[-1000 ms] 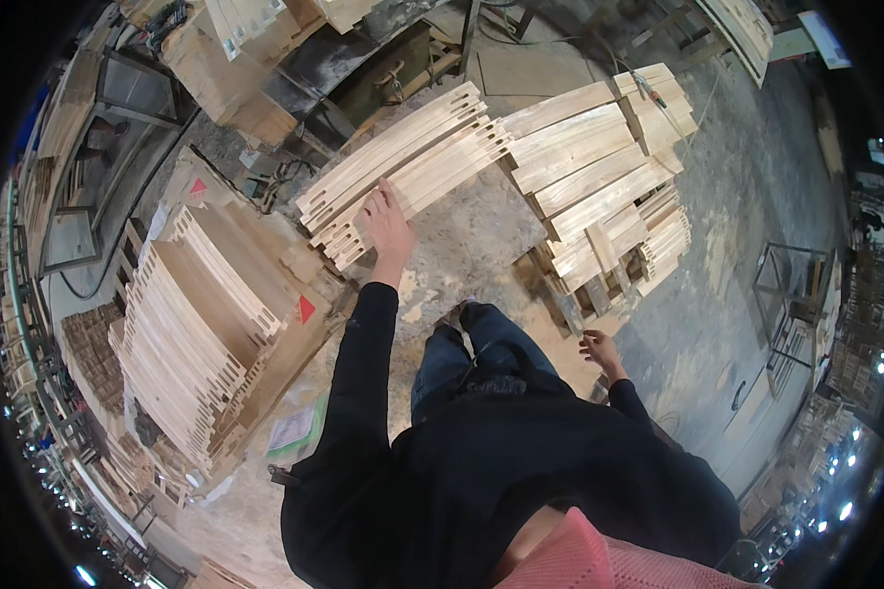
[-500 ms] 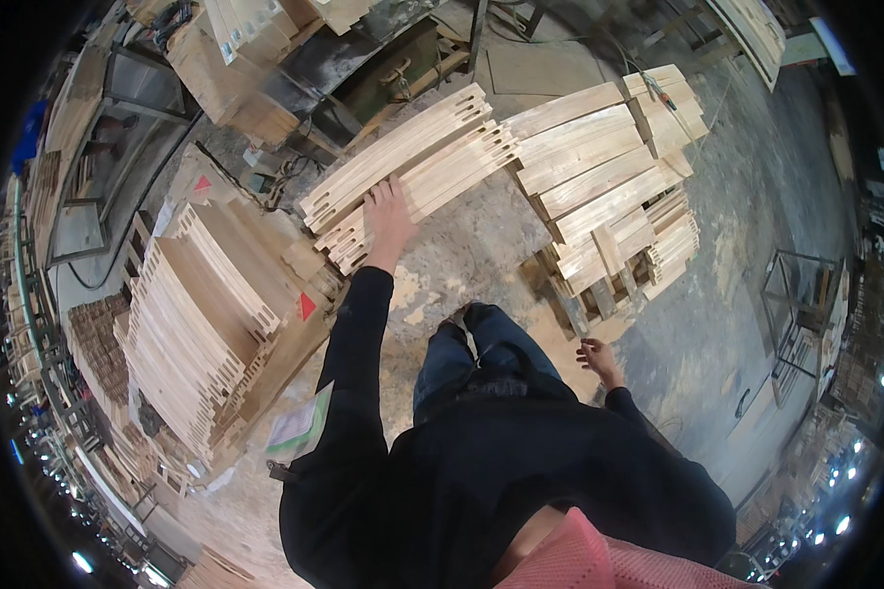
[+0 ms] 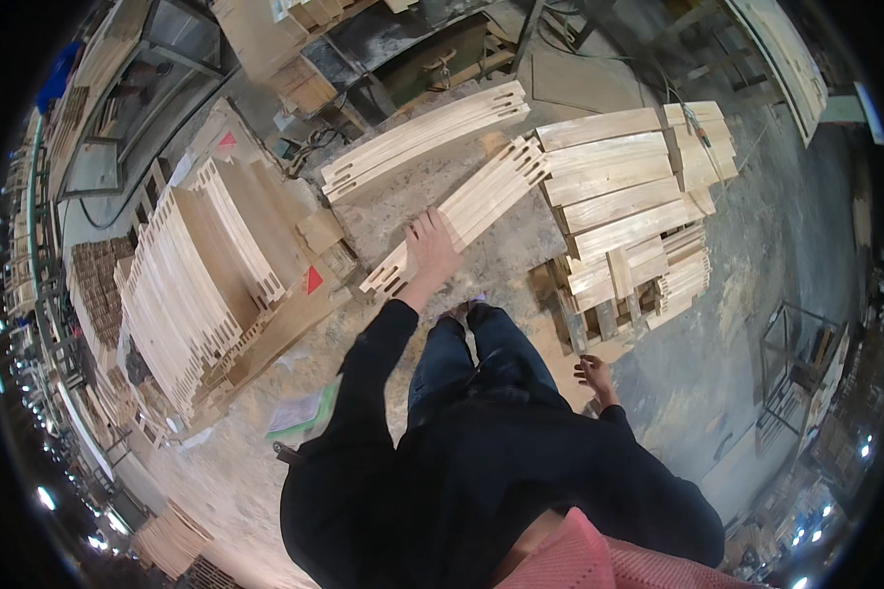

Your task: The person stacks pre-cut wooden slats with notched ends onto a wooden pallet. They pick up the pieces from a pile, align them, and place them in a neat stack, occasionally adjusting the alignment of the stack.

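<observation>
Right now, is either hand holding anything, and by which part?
The left hand lies over the nearer slotted wooden slats, left of their middle; whether it grips them cannot be told. The right hand appears empty.

The black top [image 3: 501, 471] has long sleeves [image 3: 368, 373], with the bare left hand [image 3: 430, 247] and bare right hand [image 3: 594, 377] beyond them. Below the top are dark blue jeans [image 3: 516, 358]; beside its neck opening, coral-pink perforated fabric [image 3: 589, 555].

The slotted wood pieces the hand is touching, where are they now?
In the head view, the slotted wood pieces lie just above centre, under the left hand, with another slotted bundle beyond them and the flat boards to their right.
</observation>
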Demonstrator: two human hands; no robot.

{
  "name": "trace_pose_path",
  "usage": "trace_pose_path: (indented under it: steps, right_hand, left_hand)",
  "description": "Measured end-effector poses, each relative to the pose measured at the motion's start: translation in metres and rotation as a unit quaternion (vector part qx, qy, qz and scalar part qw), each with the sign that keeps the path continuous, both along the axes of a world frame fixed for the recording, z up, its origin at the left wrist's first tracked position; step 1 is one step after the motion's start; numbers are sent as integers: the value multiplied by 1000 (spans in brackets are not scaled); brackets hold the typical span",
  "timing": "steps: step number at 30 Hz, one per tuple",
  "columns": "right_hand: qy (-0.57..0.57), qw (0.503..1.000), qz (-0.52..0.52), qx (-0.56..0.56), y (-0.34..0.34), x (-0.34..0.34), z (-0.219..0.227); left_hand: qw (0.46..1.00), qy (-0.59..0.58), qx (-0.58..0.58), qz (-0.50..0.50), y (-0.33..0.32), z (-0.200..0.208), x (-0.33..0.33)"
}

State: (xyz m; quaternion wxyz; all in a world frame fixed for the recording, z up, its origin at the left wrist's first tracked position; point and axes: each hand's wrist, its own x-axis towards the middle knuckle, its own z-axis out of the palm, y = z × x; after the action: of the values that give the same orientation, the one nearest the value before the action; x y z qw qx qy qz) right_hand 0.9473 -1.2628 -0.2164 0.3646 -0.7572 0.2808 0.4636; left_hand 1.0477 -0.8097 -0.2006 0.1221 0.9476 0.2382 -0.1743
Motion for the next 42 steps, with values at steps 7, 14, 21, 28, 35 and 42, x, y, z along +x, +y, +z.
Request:
trace_pose_path:
  steps: [7, 14, 21, 28, 35, 42]
  right_hand:
    - [-28, 999, 31, 33, 5, 29, -9]
    - [-18, 989, 127, 78, 28, 23, -19]
    - [93, 964, -159, 193, -2, 59, -53]
    - [-30, 990, 125, 66, 147, 50, -37]
    - [-112, 962, 198, 150, 263, 4, -26]
    - [-106, 971, 181, 113, 299, -77, 12]
  left_hand:
    - [999, -13, -30, -3, -3, -1, 28]
    - [987, -70, -119, 78, 29, 9, -38]
    - [932, -131, -311, 133, 64, 133, -115]
    - [786, -318, -395, 353, 160, 247, -327]
    - [772, -385, -164, 478, 323, 319, -494]
    - [755, -292, 43, 586, 515, 289, -588]
